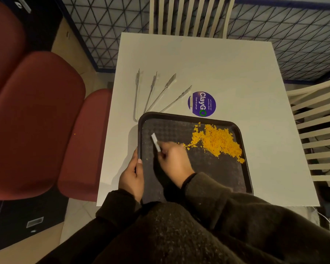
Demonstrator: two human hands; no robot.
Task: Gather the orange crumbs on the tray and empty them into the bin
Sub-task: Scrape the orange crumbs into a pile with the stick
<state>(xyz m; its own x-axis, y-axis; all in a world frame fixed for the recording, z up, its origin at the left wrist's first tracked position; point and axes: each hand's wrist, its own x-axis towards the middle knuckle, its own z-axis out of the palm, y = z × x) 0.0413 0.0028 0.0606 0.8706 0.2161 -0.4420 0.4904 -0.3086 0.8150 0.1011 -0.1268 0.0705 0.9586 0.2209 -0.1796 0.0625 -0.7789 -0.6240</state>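
Note:
A dark tray (pixel 213 174) lies on the white table. Orange crumbs (pixel 216 141) are heaped in its far right part, with a thin trail running left toward my right hand. My left hand (pixel 132 175) grips the tray's left rim. Over the tray's middle left, my right hand (pixel 172 161) is shut on a small white stick-like tool (pixel 155 142) whose end points up and to the left. No bin is in view.
Two metal tongs (pixel 151 93) lie on the table (pixel 227 69) beyond the tray, beside a round purple sticker (pixel 202 103). Red padded seats (pixel 36 121) stand at the left. Slatted wooden chairs (pixel 316 130) stand to the right and at the far side.

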